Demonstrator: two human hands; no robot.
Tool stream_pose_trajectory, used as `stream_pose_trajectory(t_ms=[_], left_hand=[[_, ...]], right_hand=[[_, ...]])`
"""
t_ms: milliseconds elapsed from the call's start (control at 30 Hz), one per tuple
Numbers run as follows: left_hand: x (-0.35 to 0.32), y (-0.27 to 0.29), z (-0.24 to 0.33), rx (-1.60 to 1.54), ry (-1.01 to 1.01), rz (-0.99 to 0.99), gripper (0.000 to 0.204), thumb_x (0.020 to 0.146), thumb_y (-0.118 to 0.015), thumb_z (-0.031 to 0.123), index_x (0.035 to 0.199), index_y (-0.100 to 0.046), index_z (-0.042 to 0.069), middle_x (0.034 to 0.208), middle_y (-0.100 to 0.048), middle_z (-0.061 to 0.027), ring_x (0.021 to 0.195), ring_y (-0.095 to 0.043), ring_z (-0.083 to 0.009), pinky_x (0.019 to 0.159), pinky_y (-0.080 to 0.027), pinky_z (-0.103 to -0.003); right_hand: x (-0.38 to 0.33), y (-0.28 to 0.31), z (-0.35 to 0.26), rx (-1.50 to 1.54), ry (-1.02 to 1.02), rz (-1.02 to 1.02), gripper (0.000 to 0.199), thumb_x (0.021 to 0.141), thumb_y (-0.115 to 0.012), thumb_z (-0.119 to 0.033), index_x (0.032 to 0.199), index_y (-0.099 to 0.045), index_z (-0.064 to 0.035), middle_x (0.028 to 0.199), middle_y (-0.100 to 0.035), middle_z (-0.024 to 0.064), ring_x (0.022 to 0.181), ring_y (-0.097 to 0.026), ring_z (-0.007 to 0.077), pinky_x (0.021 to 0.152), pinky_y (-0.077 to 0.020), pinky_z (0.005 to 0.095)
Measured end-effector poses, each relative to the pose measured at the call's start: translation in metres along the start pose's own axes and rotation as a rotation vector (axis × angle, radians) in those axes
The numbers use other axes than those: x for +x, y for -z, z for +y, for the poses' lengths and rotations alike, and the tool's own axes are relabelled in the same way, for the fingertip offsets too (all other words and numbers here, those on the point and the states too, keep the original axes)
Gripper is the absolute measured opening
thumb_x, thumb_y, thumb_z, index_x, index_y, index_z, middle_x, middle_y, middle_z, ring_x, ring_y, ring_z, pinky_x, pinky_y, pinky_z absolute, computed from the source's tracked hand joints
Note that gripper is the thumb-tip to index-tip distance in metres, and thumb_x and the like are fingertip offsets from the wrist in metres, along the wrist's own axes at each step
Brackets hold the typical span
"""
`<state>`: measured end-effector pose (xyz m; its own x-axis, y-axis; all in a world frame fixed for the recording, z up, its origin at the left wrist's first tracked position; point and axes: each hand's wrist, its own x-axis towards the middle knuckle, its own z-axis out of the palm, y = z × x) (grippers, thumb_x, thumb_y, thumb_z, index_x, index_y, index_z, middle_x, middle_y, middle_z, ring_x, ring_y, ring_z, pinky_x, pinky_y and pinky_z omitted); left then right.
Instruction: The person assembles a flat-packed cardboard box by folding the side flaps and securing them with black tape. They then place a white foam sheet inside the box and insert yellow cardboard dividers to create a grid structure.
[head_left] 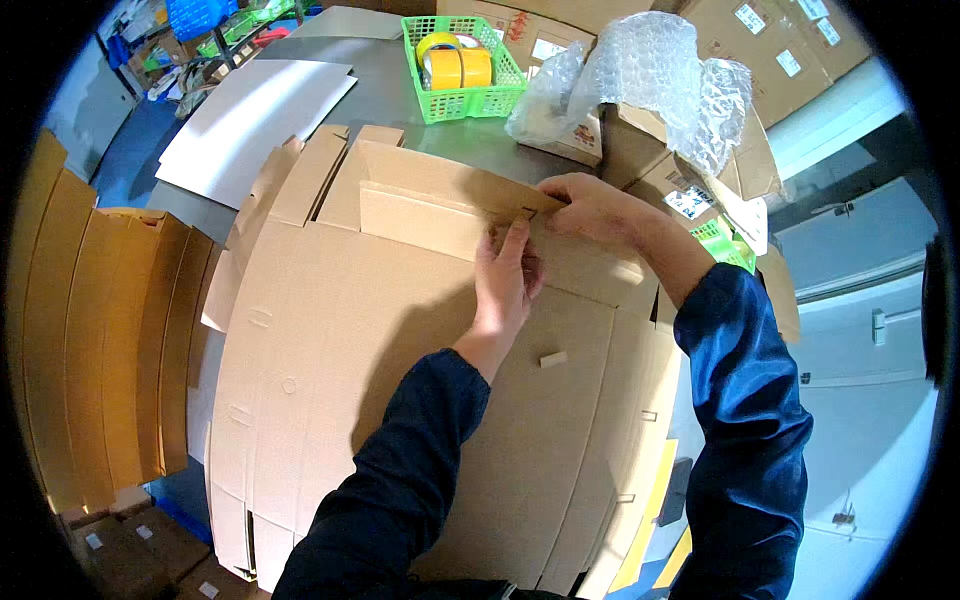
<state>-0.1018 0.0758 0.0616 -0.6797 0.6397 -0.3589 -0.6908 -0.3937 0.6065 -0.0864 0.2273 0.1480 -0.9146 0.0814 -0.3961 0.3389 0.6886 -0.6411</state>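
A partly folded brown cardboard box [420, 190] with raised walls lies at the far side of a stack of flat cardboard sheets [300, 350]. My right hand [595, 212] pinches the upper right corner of its raised wall. Close beside it, my left hand [508, 278] grips the inner side at the same corner, thumb up against the board. Some of its fingers are hidden behind the thumb and the cardboard. A small cardboard scrap [553, 359] rests on the top sheet, right of my left wrist.
A green basket [465, 100] of tape rolls stands on the grey table beyond. White sheets [255, 125] lie at the far left; bubble wrap [650, 75] covers boxes at the far right. Folded cardboard [120, 340] stands at the left.
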Motion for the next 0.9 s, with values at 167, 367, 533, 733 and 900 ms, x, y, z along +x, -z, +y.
stream_pose_trajectory(t_ms=[167,367,533,733,900], left_hand=[[0.015,0.017,-0.012,0.516,-0.732,-0.064,0.008,0.091,-0.053,0.004,0.098,-0.049,0.004,0.079,-0.047,0.0010,0.069,-0.041,-0.0059,0.060,-0.038,-0.020],[0.020,0.029,-0.014,0.859,-0.803,-0.091,0.031,0.085,-0.056,-0.001,0.116,-0.054,0.004,0.100,-0.059,-0.0114,0.078,-0.054,-0.0207,0.071,-0.046,-0.029],[0.023,0.028,-0.010,1.124,-1.100,-0.084,0.038,0.083,-0.056,-0.002,0.120,-0.051,0.006,0.100,-0.056,-0.0158,0.078,-0.057,-0.0258,0.071,-0.048,-0.032],[0.022,0.011,0.028,1.483,-1.026,-0.130,0.012,0.078,-0.056,0.004,0.089,-0.051,0.005,0.084,-0.050,-0.0139,0.076,-0.056,-0.0344,0.064,-0.048,-0.042],[0.038,0.038,0.018,1.401,-1.088,-0.212,0.013,0.081,-0.061,0.006,0.090,-0.052,0.004,0.081,-0.051,-0.0148,0.072,-0.057,-0.0339,0.060,-0.048,-0.039]], right_hand=[[0.005,0.005,-0.001,0.195,-0.054,0.044,0.060,0.066,-0.061,-0.003,0.125,-0.050,-0.0058,0.096,-0.058,0.0057,0.085,-0.051,0.0140,0.072,-0.0430,0.0273],[0.007,0.009,0.003,0.220,0.021,-0.015,0.066,0.065,-0.061,-0.002,0.129,-0.045,-0.0040,0.102,-0.058,0.0084,0.092,-0.051,0.0158,0.080,-0.0436,0.0284],[0.006,0.011,0.007,0.125,-0.024,0.018,0.062,0.063,-0.058,-0.003,0.125,-0.049,-0.0017,0.109,-0.058,0.0107,0.100,-0.051,0.0181,0.087,-0.0419,0.0285],[0.012,0.009,0.014,0.016,-0.010,0.045,0.056,0.065,-0.055,-0.006,0.120,-0.051,0.0002,0.106,-0.059,0.0081,0.097,-0.052,0.0157,0.084,-0.0429,0.0280],[0.015,0.010,0.017,0.070,0.005,0.014,0.051,0.065,-0.056,-0.006,0.116,-0.053,0.0017,0.098,-0.059,0.0056,0.088,-0.053,0.0141,0.076,-0.0441,0.0280]])
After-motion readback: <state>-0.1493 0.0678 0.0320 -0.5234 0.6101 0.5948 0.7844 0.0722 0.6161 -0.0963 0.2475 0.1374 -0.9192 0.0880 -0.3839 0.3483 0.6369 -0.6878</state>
